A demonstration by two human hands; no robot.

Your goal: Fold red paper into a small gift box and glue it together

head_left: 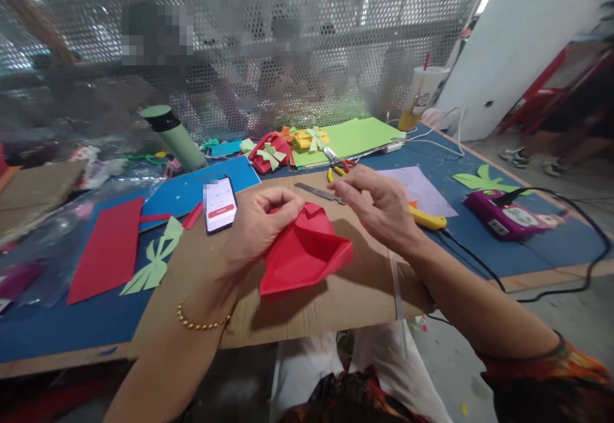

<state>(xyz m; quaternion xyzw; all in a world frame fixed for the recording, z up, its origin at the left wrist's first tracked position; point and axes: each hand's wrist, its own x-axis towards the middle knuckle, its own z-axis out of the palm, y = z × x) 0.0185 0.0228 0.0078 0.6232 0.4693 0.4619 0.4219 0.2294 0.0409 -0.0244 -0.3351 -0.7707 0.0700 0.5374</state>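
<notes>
My left hand (261, 221) pinches the upper edge of a folded red paper piece (307, 253), its thumb and forefinger closed. The piece is partly open like a pouch and is held over a cardboard sheet (192, 288). To its right, my right hand (378, 208) is raised with curled fingers. Its fingertips are close together, and whatever they may hold is too small to make out. A flat grey metal blade (314, 191) lies beyond the paper, its right end close to my right fingers. Behind that hand are pliers (336, 166) with yellow and red handles.
A phone (220, 205), red paper (108, 250) and a green paper bow (156, 260) lie left. Finished red (273, 154) and yellow (311, 138) paper pieces, green sheets (355, 138), a bottle (175, 138) and a cup (422, 100) stand behind. A yellow corded tool (429, 218) and purple box (501, 215) lie right.
</notes>
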